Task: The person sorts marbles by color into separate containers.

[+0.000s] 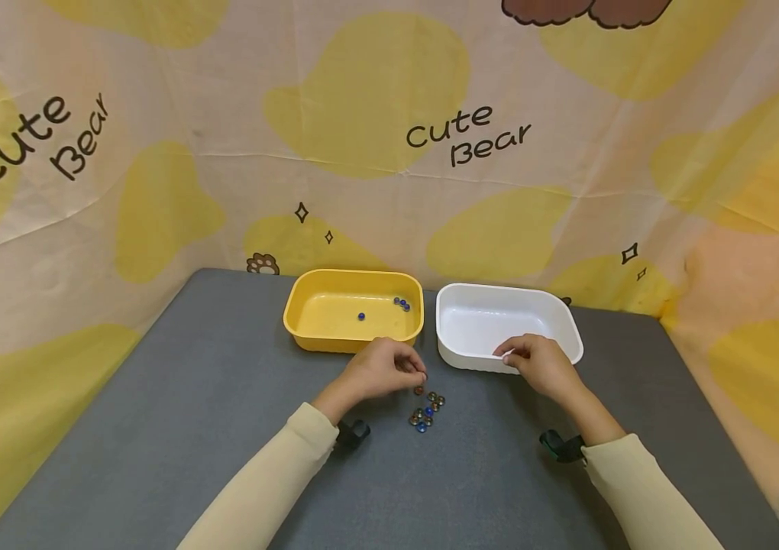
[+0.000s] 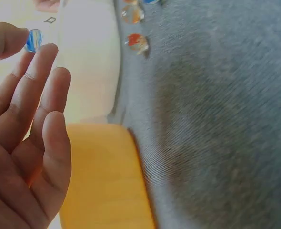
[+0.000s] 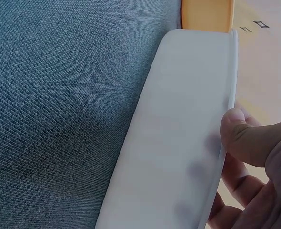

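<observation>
Above the table, my left hand [image 1: 384,368] pinches a blue-and-clear glass marble [image 2: 34,41] between thumb and fingertips. Below it lies a loose cluster of marbles [image 1: 428,412], some blue, others brownish or orange. My right hand [image 1: 546,365] is at the near rim of the white tub [image 3: 178,129]. Its thumb rests on the outer side of the rim, and its fingers reach inside, partly hidden by the wall, so the hand grips the rim. The yellow tub [image 1: 355,345], just beyond the left hand, holds several blue marbles [image 1: 402,304].
The two tubs stand side by side at the back of a grey-covered table [image 1: 176,428]. Behind and beside them hangs a yellow and cream patterned cloth [image 1: 362,99]. Dark straps [image 1: 561,447] circle both wrists.
</observation>
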Demonstrator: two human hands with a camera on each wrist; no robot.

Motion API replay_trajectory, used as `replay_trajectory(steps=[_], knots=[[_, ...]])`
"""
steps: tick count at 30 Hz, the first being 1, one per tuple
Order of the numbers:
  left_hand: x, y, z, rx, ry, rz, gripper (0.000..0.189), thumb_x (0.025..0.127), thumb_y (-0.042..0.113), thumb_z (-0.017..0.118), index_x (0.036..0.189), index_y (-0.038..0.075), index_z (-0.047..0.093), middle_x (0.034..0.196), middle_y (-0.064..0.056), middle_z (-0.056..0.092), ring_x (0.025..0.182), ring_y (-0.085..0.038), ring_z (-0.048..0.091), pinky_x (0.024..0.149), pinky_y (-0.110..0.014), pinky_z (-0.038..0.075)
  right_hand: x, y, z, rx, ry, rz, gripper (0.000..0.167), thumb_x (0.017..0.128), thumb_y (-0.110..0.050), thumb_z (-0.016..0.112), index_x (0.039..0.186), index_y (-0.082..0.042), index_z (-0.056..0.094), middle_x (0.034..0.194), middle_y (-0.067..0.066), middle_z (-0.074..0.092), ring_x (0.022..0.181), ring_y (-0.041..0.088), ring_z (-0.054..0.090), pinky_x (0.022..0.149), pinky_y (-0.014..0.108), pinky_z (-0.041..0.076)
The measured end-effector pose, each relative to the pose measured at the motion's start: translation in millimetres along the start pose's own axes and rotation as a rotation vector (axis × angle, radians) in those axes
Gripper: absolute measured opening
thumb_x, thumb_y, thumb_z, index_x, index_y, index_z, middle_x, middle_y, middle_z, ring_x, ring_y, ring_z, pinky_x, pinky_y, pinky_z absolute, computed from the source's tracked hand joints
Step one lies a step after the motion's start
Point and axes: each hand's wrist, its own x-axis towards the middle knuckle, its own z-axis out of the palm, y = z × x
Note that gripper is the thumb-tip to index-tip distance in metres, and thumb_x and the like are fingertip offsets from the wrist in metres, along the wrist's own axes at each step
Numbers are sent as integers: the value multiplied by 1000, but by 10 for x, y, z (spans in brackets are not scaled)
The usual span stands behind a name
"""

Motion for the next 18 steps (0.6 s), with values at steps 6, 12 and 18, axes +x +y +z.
replay_trajectory(steps=[6, 12, 18], knots=[[-16, 35, -111, -15, 37, -8, 4, 82, 23, 76, 84, 20, 74, 78, 10, 70, 73, -5, 63, 68, -22, 53, -5, -2, 2, 6, -1, 5, 10, 86, -5, 69, 90, -12, 75, 85, 6, 70, 67, 11, 55, 59, 28, 44], [-19, 38, -221, 4, 85, -23, 5, 81, 21, 76, 85, 20, 73, 79, 9, 69, 73, -7, 62, 69, -23, 52, -3, 6, 8, -1, 1, -2, 10, 86, -6, 69, 89, -12, 75, 85, 6, 70, 67, 11, 55, 59, 27, 44], [-1, 45, -325, 35, 143, -3, 7, 80, 20, 77, 85, 20, 73, 80, 9, 69, 74, -8, 62, 70, -24, 52, 1, 12, 7, 3, 4, -6, 10, 85, -5, 69, 88, -12, 75, 84, 5, 70, 67, 11, 55, 58, 26, 44]])
